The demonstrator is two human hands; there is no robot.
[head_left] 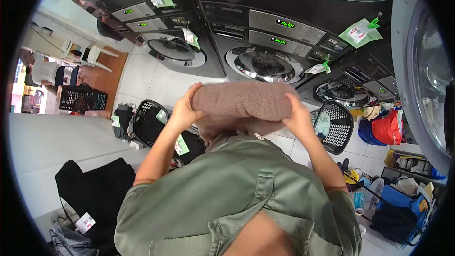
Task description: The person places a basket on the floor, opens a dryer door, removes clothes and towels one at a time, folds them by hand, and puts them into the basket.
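A brown towel (241, 99), its cloth folded over into a thick band, is held up in front of my chest. My left hand (186, 110) grips its left end, thumb on the near side and fingers at the top edge. At the right end, my right hand (298, 116) is closed on the same towel. More brown cloth (218, 128) hangs below the band, close against my green shirt (237, 175). The fingers behind the towel are partly hidden.
Stacked washers and dryers stand ahead, with a front-loader door (265, 64) facing me. An open machine door (429, 71) juts in at right. Black baskets (337, 125) stand on both sides. Bags (388, 128) lie right; black cloth (97, 185) lies left.
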